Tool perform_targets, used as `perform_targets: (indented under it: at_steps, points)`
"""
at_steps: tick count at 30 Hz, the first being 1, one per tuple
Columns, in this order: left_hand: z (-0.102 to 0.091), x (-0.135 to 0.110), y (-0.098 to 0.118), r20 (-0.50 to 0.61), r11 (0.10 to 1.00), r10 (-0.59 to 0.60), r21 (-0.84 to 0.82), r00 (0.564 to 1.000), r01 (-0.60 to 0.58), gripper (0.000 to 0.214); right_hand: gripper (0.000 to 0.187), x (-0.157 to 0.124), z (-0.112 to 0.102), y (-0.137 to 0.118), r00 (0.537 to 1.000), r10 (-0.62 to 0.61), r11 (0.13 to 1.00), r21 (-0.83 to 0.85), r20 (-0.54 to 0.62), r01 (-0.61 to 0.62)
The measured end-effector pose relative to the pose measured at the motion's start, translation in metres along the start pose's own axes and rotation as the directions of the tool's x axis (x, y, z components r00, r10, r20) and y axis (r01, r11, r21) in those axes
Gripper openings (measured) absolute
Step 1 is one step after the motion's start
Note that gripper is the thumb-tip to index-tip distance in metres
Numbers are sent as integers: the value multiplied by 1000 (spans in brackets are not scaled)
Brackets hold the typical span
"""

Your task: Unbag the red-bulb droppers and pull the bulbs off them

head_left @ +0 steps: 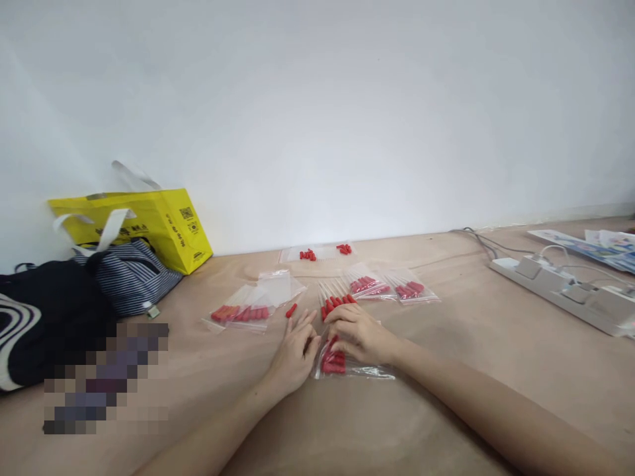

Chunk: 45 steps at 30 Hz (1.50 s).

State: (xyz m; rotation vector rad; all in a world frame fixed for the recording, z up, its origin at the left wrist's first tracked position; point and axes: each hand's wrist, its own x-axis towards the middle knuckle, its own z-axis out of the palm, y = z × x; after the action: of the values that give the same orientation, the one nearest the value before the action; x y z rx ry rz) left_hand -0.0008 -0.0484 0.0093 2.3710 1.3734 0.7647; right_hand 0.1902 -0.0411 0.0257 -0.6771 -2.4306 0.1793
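A clear zip bag (367, 373) with several red rubber bulbs (334, 363) lies in front of me. Over its upper part is my right hand (364, 334), fingers curled and thumb beneath; what sits between the fingertips is partly hidden. Just beyond those fingers, thin pale droppers with red bulb ends (337, 303) lie fanned out. My left hand (296, 350) rests at the bag's left edge, its fingers stretched forward and apart. A single red bulb (291, 310) lies just past its fingertips.
Flat bags of red-ended droppers lie left (241, 314) and right (409, 285). Against the wall is another clear bag (325, 252) with red bulbs. A yellow bag (173, 228), striped pouch (133, 277) and black bag (54, 317) stand left; a white power strip (560, 291) lies right.
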Motion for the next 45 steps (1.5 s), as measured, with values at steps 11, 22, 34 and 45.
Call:
perform_targets:
  at_steps: [11,22,34,45]
  points:
    - [-7,-9,1,-131,998,4,60,991,4,8,89,-30,-7,-17,923,355,929,59,149,-366]
    - [-18,0,2,137,963,253,-136,958,-234,28,83,-35,0,-4,961,243,946,185,135,-265]
    - [-31,10,11,318,958,278,-164,907,-236,26,72,-27,-2,1,978,151,974,149,144,-172]
    - [-32,5,8,291,897,345,177,892,-405,17,64,-34,-3,6,979,133,991,9,152,-136]
